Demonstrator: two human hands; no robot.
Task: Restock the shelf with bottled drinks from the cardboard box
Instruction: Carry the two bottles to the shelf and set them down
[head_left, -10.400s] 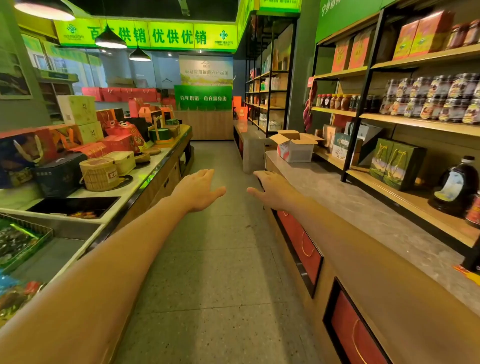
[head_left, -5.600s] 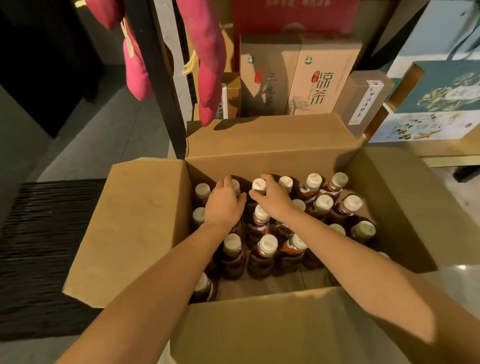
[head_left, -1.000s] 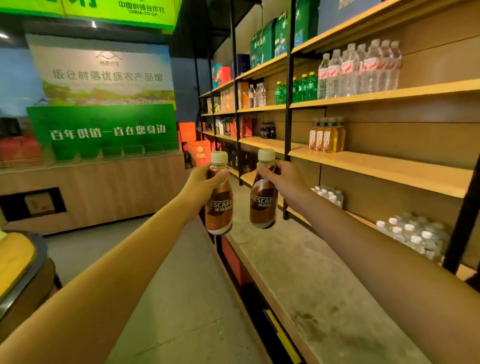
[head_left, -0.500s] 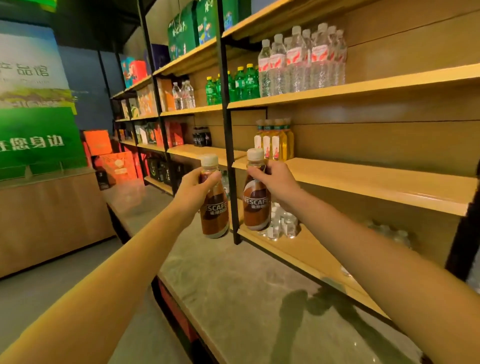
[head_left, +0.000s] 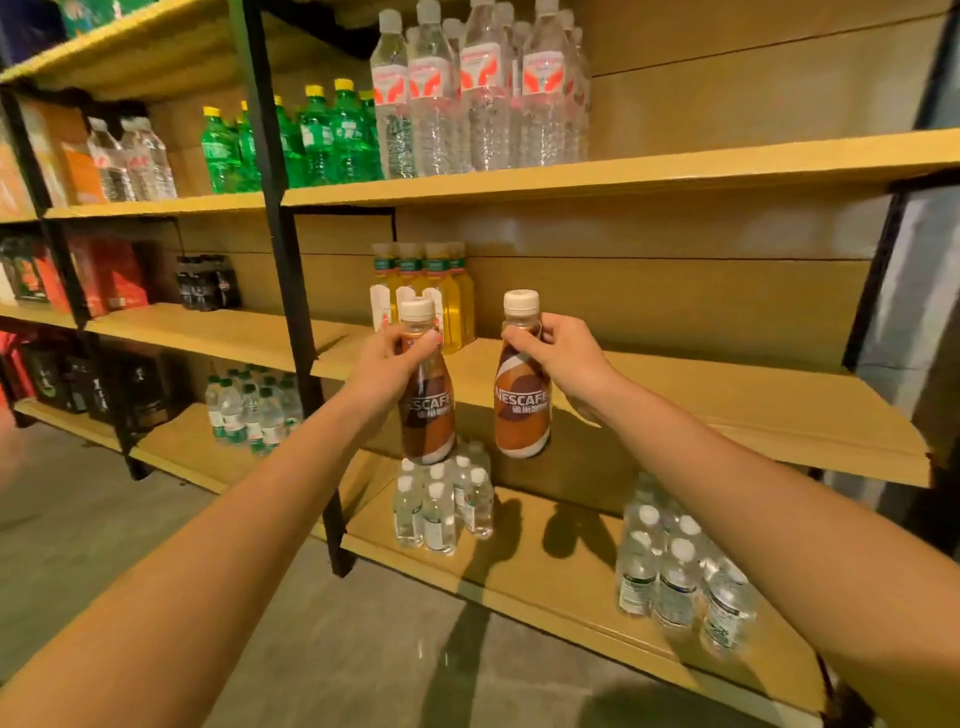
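My left hand (head_left: 382, 369) grips the neck of a brown Nescafe coffee bottle (head_left: 427, 410) with a cream cap. My right hand (head_left: 563, 358) pinches the neck of a second Nescafe bottle (head_left: 522, 410) just to its right. Both bottles hang upright in the air in front of the middle wooden shelf (head_left: 701, 410), near its front edge. Several yellow drink bottles (head_left: 452, 296) stand on that shelf right behind my left hand. The cardboard box is out of sight.
Tall water bottles (head_left: 478, 98) and green soda bottles (head_left: 317, 140) fill the shelf above. Small water bottles (head_left: 441, 504) and another cluster of small water bottles (head_left: 675, 577) stand on the lowest shelf. A black upright post (head_left: 291, 291) divides the shelving. Bare shelf board stretches right of the yellow bottles.
I have come closer to the shelving and turned to face it. Both hands carried their coffee bottles forward and slightly up, toward the middle shelf beside the yellow bottles.
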